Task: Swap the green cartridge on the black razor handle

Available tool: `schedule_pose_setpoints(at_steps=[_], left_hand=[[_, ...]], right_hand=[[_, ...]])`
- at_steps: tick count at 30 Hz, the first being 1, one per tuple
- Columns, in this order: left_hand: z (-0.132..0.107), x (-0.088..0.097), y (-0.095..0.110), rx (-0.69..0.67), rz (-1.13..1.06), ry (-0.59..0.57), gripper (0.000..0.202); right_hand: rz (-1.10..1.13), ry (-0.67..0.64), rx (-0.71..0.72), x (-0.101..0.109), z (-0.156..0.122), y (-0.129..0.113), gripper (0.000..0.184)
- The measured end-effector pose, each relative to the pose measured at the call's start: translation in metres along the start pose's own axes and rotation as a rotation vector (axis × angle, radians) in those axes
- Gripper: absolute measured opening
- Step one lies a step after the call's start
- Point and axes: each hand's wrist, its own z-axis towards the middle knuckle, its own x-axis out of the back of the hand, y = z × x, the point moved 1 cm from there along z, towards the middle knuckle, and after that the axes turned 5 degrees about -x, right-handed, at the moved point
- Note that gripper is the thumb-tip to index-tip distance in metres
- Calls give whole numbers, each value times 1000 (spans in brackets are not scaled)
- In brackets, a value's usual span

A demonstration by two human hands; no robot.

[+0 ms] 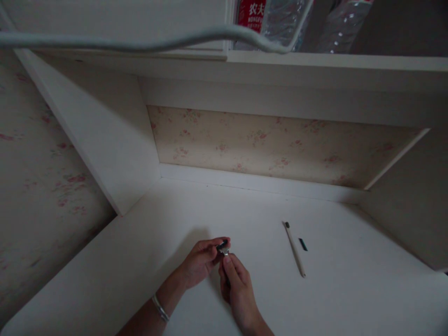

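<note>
Left hand (pixel 200 262): grip closed on small dark piece (pixel 221 245). Right hand (pixel 238 287): grip closed on silver-tipped tool (pixel 225 251), tip right at the piece, over worktop (pixel 336 298). Pale stick (pixel 296 251) and dark strip (pixel 303 244) lie to the right.

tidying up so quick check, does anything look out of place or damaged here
Only the pale cable looks stray: it bends loosely across the view, in front of a cabinet door and a bottle. Nothing on the table looks spilled or broken, though dim light hides fine detail.
</note>
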Motion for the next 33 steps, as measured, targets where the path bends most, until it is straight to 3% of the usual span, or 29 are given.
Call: schedule_pose_setpoints(at_steps=[12, 27, 33], left_hand=[[0, -2, 0, 0, 33, 49, 23], [-1, -1, 3, 39, 37, 12, 26], [-3, 6, 5, 106, 58, -14, 26]], right_hand=[[10, -8, -2, -1, 1, -2, 42], [110, -2, 44, -1, 3, -3, 40], [151, -191, -98, 3, 0, -1, 39]])
